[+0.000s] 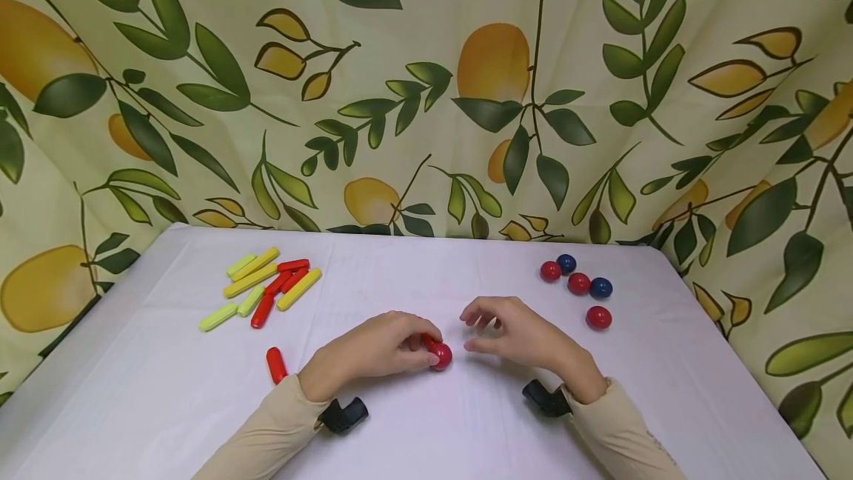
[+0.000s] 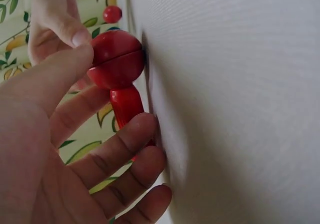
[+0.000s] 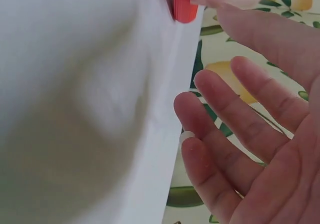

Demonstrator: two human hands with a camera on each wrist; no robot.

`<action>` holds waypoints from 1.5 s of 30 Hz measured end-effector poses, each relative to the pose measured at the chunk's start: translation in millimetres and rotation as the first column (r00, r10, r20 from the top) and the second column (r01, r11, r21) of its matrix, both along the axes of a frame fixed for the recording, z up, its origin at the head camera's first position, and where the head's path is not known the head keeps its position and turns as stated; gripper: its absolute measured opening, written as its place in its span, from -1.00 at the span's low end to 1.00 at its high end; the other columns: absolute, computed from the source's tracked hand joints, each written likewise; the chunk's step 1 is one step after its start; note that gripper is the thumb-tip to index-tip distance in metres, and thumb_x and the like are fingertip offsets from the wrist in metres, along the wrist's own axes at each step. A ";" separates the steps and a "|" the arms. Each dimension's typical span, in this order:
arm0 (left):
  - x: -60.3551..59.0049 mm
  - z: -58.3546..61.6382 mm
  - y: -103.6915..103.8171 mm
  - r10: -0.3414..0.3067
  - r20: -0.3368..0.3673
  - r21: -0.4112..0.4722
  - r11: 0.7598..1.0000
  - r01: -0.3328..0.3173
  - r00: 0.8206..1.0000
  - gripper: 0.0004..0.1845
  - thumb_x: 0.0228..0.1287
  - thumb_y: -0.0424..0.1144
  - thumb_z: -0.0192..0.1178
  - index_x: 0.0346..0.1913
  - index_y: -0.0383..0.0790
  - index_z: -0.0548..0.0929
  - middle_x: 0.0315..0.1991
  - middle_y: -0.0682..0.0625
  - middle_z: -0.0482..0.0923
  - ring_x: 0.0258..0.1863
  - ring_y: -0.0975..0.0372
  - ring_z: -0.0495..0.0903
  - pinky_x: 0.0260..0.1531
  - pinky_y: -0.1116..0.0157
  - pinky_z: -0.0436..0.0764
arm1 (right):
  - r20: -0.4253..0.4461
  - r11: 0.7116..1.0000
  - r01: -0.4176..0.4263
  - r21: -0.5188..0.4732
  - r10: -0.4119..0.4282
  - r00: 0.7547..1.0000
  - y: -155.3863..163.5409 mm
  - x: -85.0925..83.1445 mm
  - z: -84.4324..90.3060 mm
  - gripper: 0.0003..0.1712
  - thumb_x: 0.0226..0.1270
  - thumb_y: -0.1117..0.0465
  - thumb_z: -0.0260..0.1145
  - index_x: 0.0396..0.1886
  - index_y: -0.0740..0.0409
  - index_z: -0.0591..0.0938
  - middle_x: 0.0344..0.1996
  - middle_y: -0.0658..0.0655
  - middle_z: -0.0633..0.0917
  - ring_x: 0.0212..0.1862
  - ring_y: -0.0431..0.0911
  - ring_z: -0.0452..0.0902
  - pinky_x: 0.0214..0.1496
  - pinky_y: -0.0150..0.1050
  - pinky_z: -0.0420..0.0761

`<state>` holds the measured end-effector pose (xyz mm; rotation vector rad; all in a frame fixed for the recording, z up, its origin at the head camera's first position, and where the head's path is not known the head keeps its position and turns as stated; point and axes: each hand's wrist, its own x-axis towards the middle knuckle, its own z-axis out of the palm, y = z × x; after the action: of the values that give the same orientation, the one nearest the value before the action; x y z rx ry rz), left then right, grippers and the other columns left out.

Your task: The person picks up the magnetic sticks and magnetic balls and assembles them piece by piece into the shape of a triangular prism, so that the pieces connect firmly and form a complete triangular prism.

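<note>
One red ball (image 1: 440,355) joined to a red stick (image 2: 127,106), pinched in the left hand (image 1: 381,347), on the worktop (image 1: 413,428) near its front centre. Right hand (image 1: 516,333) hovers just right of the ball, grip loose, fingers apart, holding nothing. Joining step looks underway; next move likely calls for another piece: balls (image 1: 578,284) right of the ball, sticks (image 1: 266,286) left.

Staged tabletop recording setup: white-covered table (image 1: 166,391), lemon-and-leaf print curtain (image 1: 426,95) enclosing it on three sides.
</note>
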<state>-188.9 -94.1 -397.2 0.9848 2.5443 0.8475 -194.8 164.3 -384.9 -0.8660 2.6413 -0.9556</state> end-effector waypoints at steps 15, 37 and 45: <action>4.5 4.1 -1.6 -0.003 -0.041 -0.057 0.998 0.001 0.999 -0.80 0.17 0.05 0.39 -0.17 0.18 0.69 -0.37 0.22 0.52 -0.29 0.34 0.48 -0.23 0.44 0.47 | -0.026 0.996 0.074 0.049 -0.073 0.997 21.7 -7.8 7.8 -0.58 0.19 0.07 0.48 0.02 0.12 0.66 -0.08 0.05 0.72 -0.01 -0.03 0.61 0.09 0.00 0.61; 4.5 3.4 -3.3 -0.008 -0.012 -0.055 0.998 0.008 1.000 -0.83 0.19 0.00 0.37 -0.16 0.17 0.70 -0.35 0.23 0.51 -0.27 0.33 0.48 -0.22 0.43 0.46 | -0.204 0.981 0.190 -0.029 -0.192 0.960 46.6 -3.9 7.3 -0.60 0.22 0.19 0.46 0.04 0.19 0.64 -0.03 0.16 0.72 0.01 0.05 0.64 0.06 0.08 0.62; 2.7 7.8 -5.8 -0.007 0.008 -0.049 0.999 0.007 1.000 -0.82 0.20 -0.07 0.36 -0.13 0.14 0.69 -0.28 0.23 0.54 -0.22 0.31 0.48 -0.18 0.42 0.49 | -0.225 0.972 0.236 -0.016 -0.234 0.946 66.7 3.9 2.2 -0.58 0.17 0.19 0.50 0.02 0.19 0.65 -0.04 0.15 0.73 -0.01 0.07 0.64 0.02 0.12 0.63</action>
<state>-186.2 -99.9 -389.3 0.9732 2.5407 0.7814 -190.9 231.0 -382.7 -0.7052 2.9960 -0.9432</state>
